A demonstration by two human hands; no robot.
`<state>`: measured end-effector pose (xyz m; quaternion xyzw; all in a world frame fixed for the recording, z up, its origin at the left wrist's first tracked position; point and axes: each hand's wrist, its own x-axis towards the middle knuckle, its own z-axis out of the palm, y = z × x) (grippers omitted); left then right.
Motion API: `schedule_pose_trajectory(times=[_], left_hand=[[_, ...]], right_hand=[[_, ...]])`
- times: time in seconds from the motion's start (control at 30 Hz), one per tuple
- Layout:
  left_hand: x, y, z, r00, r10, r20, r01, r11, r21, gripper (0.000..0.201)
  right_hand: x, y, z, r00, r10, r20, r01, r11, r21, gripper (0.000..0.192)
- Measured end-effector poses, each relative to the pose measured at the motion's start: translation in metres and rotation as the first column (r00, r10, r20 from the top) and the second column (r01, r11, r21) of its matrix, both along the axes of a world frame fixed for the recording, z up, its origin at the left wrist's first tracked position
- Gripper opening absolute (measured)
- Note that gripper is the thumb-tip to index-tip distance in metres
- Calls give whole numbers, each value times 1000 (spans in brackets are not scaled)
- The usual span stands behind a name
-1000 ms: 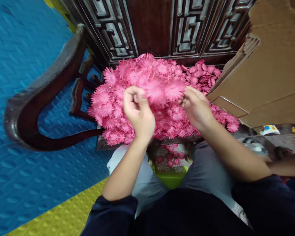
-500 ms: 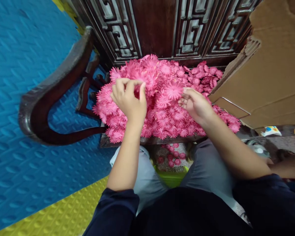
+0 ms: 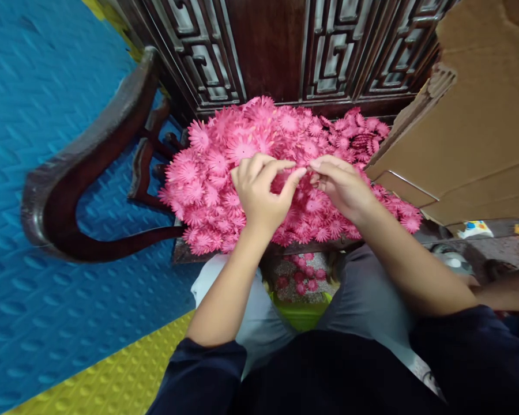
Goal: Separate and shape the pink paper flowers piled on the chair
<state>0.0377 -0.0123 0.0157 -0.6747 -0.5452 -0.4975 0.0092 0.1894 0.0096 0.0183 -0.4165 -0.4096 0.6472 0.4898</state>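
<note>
A large heap of pink artificial flower heads [image 3: 207, 190] with narrow, pointed petals lies before me on a dark wooden seat [image 3: 188, 252]. Over the middle of the heap, my left hand [image 3: 263, 193] is bent into a pinch, its thumb and forefinger reaching right. Facing it, my right hand [image 3: 343, 187] is closed with thumb against fingers. The fingertips of both hands nearly meet. What they pinch is too small and blends into the pink behind, so I cannot make it out.
A curved wooden armrest [image 3: 82, 173] stands left, beside blue matting [image 3: 21, 276]. On the right, a cardboard sheet [image 3: 480, 132] with a metal wire handle leans over the heap. Carved panels [image 3: 270, 52] rise behind. Several loose flower heads [image 3: 305, 274] lie below, near a green object [image 3: 300, 314].
My left hand has moved right and slightly down to meet my right hand. The pink flower seen at my right fingertips earlier is no longer distinct. The right hand has barely moved.
</note>
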Motion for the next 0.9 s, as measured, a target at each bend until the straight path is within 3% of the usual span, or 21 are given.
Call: schedule_pose_trajectory(times=[0.13,0.27,0.37,0.53,0.7,0.9], left_hand=[[7,-1,-3,995,-79,58,84,993,-81,21],[6,0,-1,934,-202,296,239,966,-96,16],[5,1,0,889,-240,389,294,952,-85,14],[5,2,-1,877,-170,448,251,960,-126,10],[5,1,2,926,-156,343,219,964,-153,11],[-1,2,4,936,42,351,-20,998,-67,19]], right_hand=[[-1,-2,4,999,52,6,-52,998,26,10],[-1,-3,7,995,98,18,-98,995,28,10],[0,-4,7,992,124,32,-125,991,45,10],[-1,-5,6,988,149,47,-152,986,62,9],[-1,-4,6,993,104,47,-106,994,34,9],[1,1,1,993,-95,67,90,993,75,8]])
